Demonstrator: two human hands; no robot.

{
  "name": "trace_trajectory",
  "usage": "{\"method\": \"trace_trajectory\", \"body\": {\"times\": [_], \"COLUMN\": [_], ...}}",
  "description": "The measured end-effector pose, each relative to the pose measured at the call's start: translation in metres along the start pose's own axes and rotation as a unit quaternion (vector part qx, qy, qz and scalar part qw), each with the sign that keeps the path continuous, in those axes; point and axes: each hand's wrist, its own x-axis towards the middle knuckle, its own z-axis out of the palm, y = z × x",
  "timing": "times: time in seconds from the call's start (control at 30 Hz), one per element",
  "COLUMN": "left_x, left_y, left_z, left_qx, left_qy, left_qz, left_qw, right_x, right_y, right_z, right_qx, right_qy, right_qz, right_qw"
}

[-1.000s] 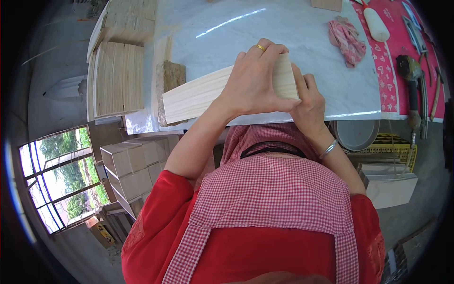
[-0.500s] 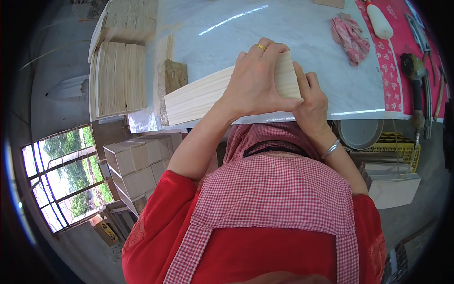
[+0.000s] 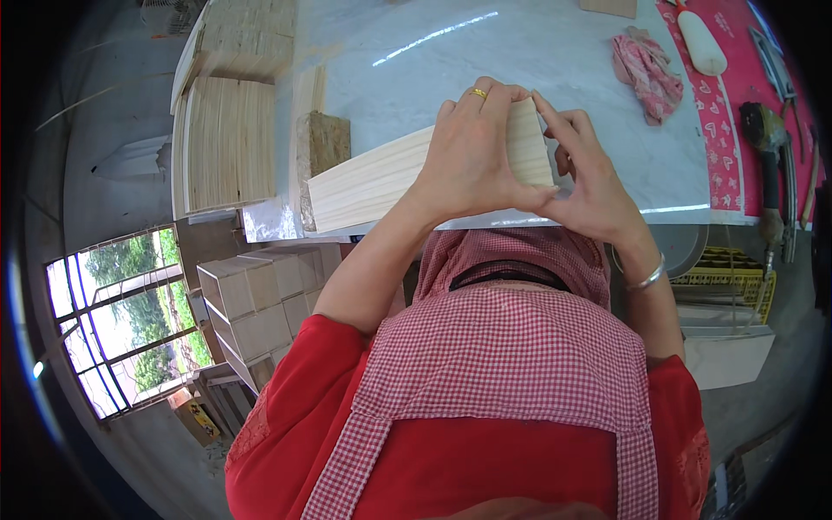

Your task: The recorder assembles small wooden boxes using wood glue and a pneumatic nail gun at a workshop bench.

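Currently, the left grip (image 3: 472, 160) is closed over the pale plank (image 3: 377, 182), its fingers bent across the far side and its thumb along the near one. The right grip (image 3: 594, 186) curves around the plank's right end, index finger at the far corner, thumb meeting the left thumb at the near corner; whether it squeezes or merely touches, I cannot tell. The plank lies aslant by the near edge of the desk (image 3: 390, 95), its left end just beside a rough brown block (image 3: 328, 143). Further left stands a stack of boards (image 3: 230, 143). Well to the right lie a crumpled pink cloth (image 3: 646, 78), a white bottle (image 3: 702, 43) and a dark tool (image 3: 769, 165).
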Motion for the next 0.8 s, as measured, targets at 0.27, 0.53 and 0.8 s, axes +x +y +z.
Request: {"method": "trace_trajectory", "body": {"times": [0.27, 0.53, 0.8], "left_x": [0.002, 0.000, -0.004], "left_y": [0.001, -0.001, -0.002], "left_z": [-0.001, -0.004, -0.005], "left_qx": [0.008, 0.000, -0.018], "left_qy": [-0.007, -0.005, -0.001], "left_qz": [-0.006, 0.006, 0.026], "left_qw": [1.000, 1.000, 1.000], "right_x": [-0.039, -0.050, 0.042], "right_y": [-0.019, -0.011, 0.084], "right_z": [-0.016, -0.048, -0.124], "right_qx": [0.038, 0.018, -0.528], "right_qy": [-0.046, -0.039, 0.251], "right_qz": [0.036, 0.015, -0.100], "right_qw": [0.998, 0.999, 0.805]}}
